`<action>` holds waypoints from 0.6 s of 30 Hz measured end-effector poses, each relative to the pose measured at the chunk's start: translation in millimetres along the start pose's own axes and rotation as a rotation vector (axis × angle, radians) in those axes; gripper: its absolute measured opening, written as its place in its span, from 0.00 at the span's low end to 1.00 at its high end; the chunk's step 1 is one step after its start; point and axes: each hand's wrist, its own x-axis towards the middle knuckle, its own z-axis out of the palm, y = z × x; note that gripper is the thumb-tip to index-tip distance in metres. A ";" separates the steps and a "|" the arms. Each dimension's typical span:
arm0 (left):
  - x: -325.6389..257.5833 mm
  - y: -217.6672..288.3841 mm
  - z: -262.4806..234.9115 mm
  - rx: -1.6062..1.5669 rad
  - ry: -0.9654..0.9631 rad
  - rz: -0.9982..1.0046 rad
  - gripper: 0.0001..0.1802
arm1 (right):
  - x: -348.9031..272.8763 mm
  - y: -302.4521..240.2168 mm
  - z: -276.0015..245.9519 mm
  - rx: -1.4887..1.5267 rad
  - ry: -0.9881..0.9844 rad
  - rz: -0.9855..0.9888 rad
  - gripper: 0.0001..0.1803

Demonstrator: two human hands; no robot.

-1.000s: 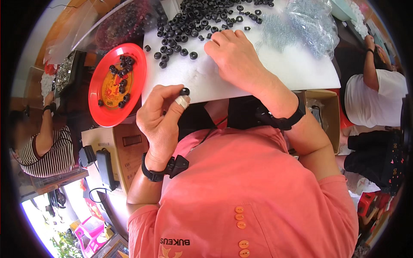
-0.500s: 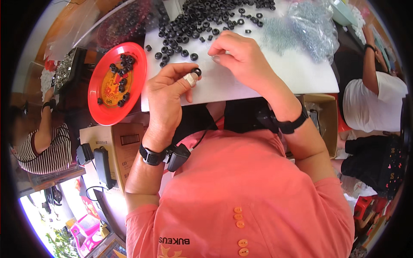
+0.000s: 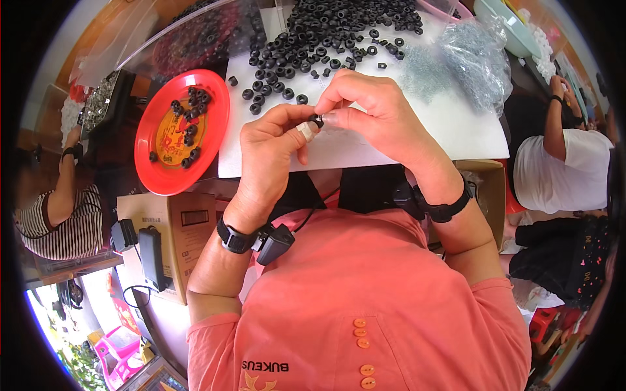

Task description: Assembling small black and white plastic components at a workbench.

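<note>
My left hand (image 3: 270,146), a white wrap on its thumb, pinches a small black ring-shaped part (image 3: 315,121) between thumb and fingertips. Close against that ring, my right hand (image 3: 375,107) is closed in a pinch; whatever its fingertips hold is too small to make out. Beyond both hands a heap of similar black ring parts (image 3: 326,29) spreads over the white board (image 3: 417,137). On the left, a red oval plate (image 3: 218,127) with a yellow patterned middle carries several black parts.
Small silvery pieces (image 3: 420,72) lie at the board's right beside a clear plastic bag (image 3: 479,65). A cardboard box (image 3: 166,221) stands below the plate. Other people sit at both sides, one in a striped shirt (image 3: 65,225), one in a white shirt (image 3: 567,169).
My right hand has moved down and left to the black ring, and my left hand slightly right, so their fingertips now meet. The board and plate sit slightly lower in view.
</note>
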 end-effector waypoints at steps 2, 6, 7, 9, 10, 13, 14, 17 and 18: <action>-0.3 -1.9 1.1 -0.005 0.010 -0.003 0.10 | 1.2 0.4 3.4 0.037 -0.012 0.022 0.04; -3.9 -3.0 0.0 0.021 0.019 -0.018 0.09 | 2.1 0.9 8.0 0.139 -0.043 0.127 0.05; -4.9 -3.3 -0.5 0.025 0.016 -0.029 0.08 | 1.5 0.9 9.2 0.137 -0.045 0.128 0.05; -6.0 -3.9 -2.0 0.029 0.011 -0.032 0.08 | -0.2 0.9 11.7 0.445 -0.018 0.337 0.04; -6.1 -3.6 -2.7 0.037 0.006 -0.035 0.08 | -1.5 1.2 12.5 0.443 -0.019 0.337 0.04; -5.9 3.1 -3.7 0.030 -0.036 -0.069 0.09 | -6.1 -0.2 15.2 0.548 0.029 0.397 0.04; -5.8 1.8 -4.6 0.027 -0.036 -0.068 0.09 | -7.5 -2.0 17.7 0.487 0.067 0.382 0.04; -3.7 0.0 -3.4 -0.134 -0.029 -0.054 0.07 | -16.0 -3.6 28.4 0.143 0.157 0.156 0.06; -3.5 1.3 -2.3 -0.169 0.003 -0.070 0.07 | -20.5 -2.5 33.7 -0.132 0.202 -0.056 0.07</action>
